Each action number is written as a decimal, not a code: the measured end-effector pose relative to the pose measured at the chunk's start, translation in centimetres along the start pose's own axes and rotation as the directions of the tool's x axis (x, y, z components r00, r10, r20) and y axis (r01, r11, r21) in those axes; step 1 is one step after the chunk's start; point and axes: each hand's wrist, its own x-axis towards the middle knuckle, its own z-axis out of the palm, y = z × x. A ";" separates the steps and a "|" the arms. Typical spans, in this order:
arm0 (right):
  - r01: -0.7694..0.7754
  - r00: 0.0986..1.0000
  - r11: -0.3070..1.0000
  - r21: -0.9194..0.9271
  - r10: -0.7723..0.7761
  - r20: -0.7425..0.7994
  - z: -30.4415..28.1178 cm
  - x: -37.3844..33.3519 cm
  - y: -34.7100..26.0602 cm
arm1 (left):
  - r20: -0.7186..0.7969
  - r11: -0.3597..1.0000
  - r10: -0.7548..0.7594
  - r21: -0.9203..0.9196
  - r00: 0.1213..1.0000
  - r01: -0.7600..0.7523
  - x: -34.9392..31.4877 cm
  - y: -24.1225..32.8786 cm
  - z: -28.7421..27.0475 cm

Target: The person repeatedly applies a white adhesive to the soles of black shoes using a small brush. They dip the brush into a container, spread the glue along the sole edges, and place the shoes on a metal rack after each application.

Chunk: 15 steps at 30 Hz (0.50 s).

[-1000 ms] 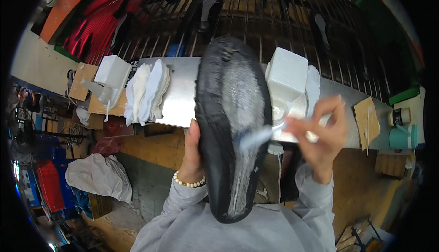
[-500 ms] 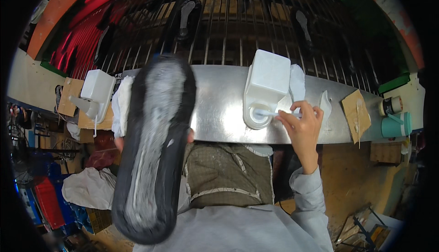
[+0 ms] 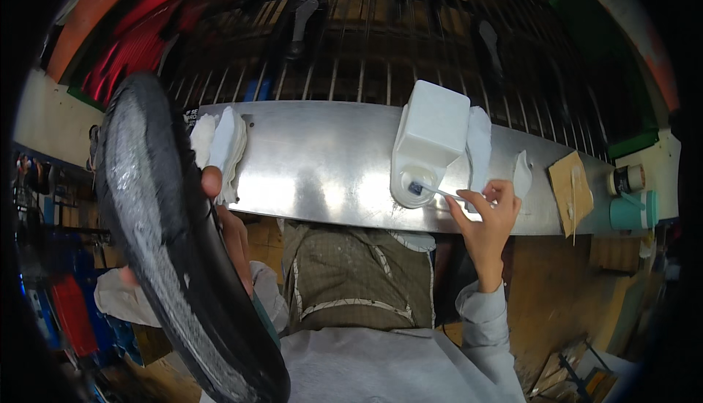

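My left hand [image 3: 234,242] is closed round a black shoe [image 3: 212,286], held tilted at the left in front of the metal bench. Its underside, with a whitish, glossy coated strip [image 3: 135,161] along the middle, faces up and left. My right hand [image 3: 492,220] pinches the thin handle of a small brush [image 3: 439,191]. The brush's dark head dips into the round open cup at the front of a white plastic dispenser [image 3: 436,121] standing on the bench. Just right of the dispenser lies a white cloth-like strip [image 3: 479,147].
The metal bench [image 3: 315,176] runs across in front of me, with a barred rack [image 3: 359,37] carrying several dark shoe pieces beyond it. White folded cloths [image 3: 228,147] lie at the left. A cardboard piece [image 3: 570,191] and a teal container [image 3: 633,211] sit at the right end.
The shoe has swung left and tilted onto its side, uncovering the cloths behind it. My right hand has moved slightly down and right, and the brush's dark head now shows in the cup.
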 end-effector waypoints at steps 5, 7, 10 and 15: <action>-0.204 0.979 0.973 0.113 0.204 0.005 0.4 -0.7 -0.2 | -0.489 0.990 -0.058 -0.142 0.871 -0.013 -1.8 -4.5 2.3; -0.342 0.938 0.880 0.330 0.340 0.064 0.0 0.3 -0.8 | -0.684 0.987 0.064 -0.065 0.726 -0.148 -3.2 -7.2 3.4; -0.290 0.955 0.801 0.524 0.280 0.099 -2.3 1.9 -2.5 | -0.811 0.984 0.095 0.165 0.578 0.069 -4.3 -9.4 4.3; 0.027 1.000 0.736 0.677 -0.012 -0.027 -5.7 3.3 -7.0 | -0.724 0.950 -0.006 0.210 0.690 0.229 -2.7 -9.7 5.1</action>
